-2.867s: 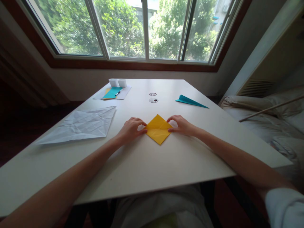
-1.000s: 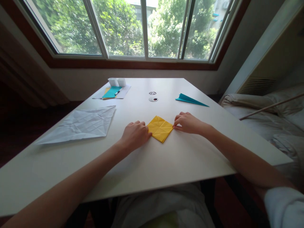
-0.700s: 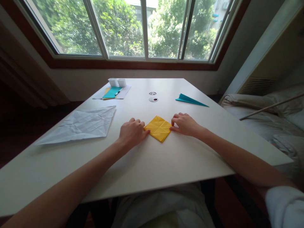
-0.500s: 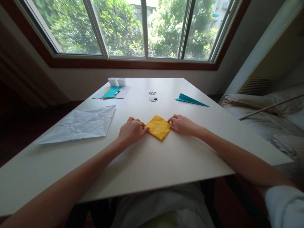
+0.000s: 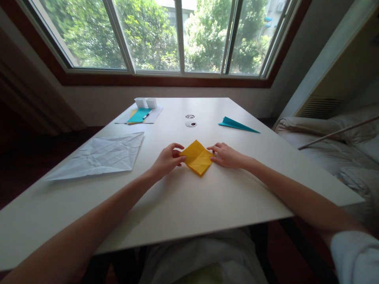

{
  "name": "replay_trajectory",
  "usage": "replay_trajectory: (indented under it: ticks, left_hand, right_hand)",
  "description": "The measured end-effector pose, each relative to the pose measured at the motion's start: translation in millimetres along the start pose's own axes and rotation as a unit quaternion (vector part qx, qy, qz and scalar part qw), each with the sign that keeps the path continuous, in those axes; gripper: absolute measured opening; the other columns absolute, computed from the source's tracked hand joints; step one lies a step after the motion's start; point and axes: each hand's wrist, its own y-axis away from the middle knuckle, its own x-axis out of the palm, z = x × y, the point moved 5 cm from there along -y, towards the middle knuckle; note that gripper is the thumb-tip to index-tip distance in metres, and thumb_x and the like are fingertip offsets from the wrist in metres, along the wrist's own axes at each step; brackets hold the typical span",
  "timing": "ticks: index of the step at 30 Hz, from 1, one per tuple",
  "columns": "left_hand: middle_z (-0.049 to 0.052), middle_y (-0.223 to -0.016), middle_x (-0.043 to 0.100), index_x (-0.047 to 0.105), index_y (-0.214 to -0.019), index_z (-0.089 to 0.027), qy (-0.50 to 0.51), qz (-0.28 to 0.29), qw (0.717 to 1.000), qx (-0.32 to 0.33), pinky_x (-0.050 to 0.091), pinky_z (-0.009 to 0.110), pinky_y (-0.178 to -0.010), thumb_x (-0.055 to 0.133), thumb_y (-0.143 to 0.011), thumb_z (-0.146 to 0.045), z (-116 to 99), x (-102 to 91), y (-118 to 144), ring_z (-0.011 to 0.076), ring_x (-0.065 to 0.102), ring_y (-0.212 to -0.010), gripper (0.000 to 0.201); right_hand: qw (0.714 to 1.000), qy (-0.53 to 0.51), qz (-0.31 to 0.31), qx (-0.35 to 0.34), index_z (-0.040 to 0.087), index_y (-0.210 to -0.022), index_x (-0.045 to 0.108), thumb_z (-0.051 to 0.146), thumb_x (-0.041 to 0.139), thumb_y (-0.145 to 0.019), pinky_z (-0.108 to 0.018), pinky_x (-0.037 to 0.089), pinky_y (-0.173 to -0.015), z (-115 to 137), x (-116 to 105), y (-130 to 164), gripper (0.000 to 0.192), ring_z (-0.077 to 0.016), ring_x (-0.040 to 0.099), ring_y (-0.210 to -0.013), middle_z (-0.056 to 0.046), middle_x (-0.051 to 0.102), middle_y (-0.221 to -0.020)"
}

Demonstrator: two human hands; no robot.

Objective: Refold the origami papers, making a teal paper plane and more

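I have a folded square of yellow paper [image 5: 196, 158] lying as a diamond on the white desk [image 5: 189, 205], between my two hands. My left hand [image 5: 166, 161] has its grip pinched on the diamond's left corner, thumb and forefinger narrowed onto the top layer, which stands slightly lifted off the sheet beneath. My right hand [image 5: 226, 155] rests with its fingertips pressed on the right corner, flat rather than pinching, so that grip is narrow and holds the paper only by pushing it onto the desk.

I judge the paper very light and thin, stiffened somewhat by its several folded layers and creases, but easy to crumple or tear at a corner. It will slide readily on the smooth desk unless pinned. The best hold seems the corners and edges, where a single layer can be peeled up, with the opposite corner kept down.

Beyond my right grip, well apart, lies a teal folded paper dart [image 5: 237, 124]. Straight beyond the yellow paper are two small round discs [image 5: 190, 121]. Left of my left grip, a large crumpled white paper sheet [image 5: 100, 155] lies spread out. Farther beyond it sits a pale sheet with teal paper and a pen [image 5: 141, 114] on it, and two small white cups [image 5: 146, 103] at its far end.
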Motion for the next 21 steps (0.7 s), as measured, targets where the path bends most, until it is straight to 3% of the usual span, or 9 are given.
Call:
replay_trajectory:
  ticks: [6,10,13,15,18,21]
  left_hand:
    - [0.004,-0.081,0.066,0.053,-0.102,-0.015,0.070,-0.007,0.997,-0.038,0.051,0.028,-0.063,0.073,-0.060,-0.026,6,-7.7,-3,0.0145,0.063,-0.072,0.049]
    - [0.006,-0.089,0.067,0.058,-0.096,-0.015,0.111,0.001,0.992,-0.065,0.050,0.025,-0.061,0.076,-0.057,-0.026,11,-9.7,-6,0.0149,0.064,-0.075,0.045]
    - [0.005,-0.089,0.068,0.061,-0.090,-0.015,0.113,-0.004,0.992,-0.051,0.048,0.023,-0.057,0.077,-0.055,-0.027,8,-12.1,-8,0.0140,0.063,-0.073,0.041]
    - [0.005,-0.086,0.068,0.062,-0.089,-0.015,0.086,-0.025,0.996,-0.001,0.047,0.022,-0.054,0.076,-0.056,-0.031,0,-16.4,-8,0.0139,0.061,-0.070,0.040]
    - [0.006,-0.083,0.067,0.064,-0.087,-0.014,-0.030,-0.075,0.990,0.113,0.046,0.023,-0.053,0.070,-0.063,-0.037,-19,-24.3,-2,0.0146,0.059,-0.068,0.034]
    - [0.005,-0.083,0.065,0.066,-0.086,-0.016,-0.217,-0.073,0.944,0.237,0.048,0.024,-0.059,0.058,-0.075,-0.034,-38,-23.7,8,0.0141,0.057,-0.069,0.022]
  right_hand:
    - [0.982,-0.183,0.021,0.032,0.019,-0.130,0.041,0.037,0.050,-0.082,-0.036,0.044,-0.084,-4,-3,-2,0.052,-0.0211,0.053,-0.099,-0.010,0.057,-0.116]
    - [0.932,-0.357,0.034,0.061,0.017,-0.121,0.050,0.034,0.055,-0.079,-0.031,0.049,-0.072,-4,-3,-4,0.045,-0.0181,0.059,-0.086,-0.008,0.063,-0.102]
    - [0.902,-0.431,-0.008,0.031,0.017,-0.108,0.058,0.036,0.058,-0.077,-0.031,0.050,-0.073,0,-9,-6,0.036,-0.0188,0.060,-0.089,-0.006,0.065,-0.100]
    - [0.915,-0.396,-0.077,0.009,0.017,-0.098,0.061,0.038,0.058,-0.076,-0.032,0.050,-0.073,1,-20,-4,0.031,-0.0189,0.060,-0.086,-0.005,0.065,-0.095]
    - [0.948,-0.256,-0.188,-0.022,0.018,-0.089,0.063,0.040,0.055,-0.079,-0.032,0.047,-0.071,5,-40,3,0.025,-0.0180,0.057,-0.078,-0.004,0.065,-0.084]
    - [0.962,-0.124,-0.223,-0.091,0.020,-0.089,0.063,0.034,0.051,-0.083,-0.034,0.044,-0.078,16,-50,10,0.019,-0.0189,0.055,-0.083,-0.005,0.065,-0.086]
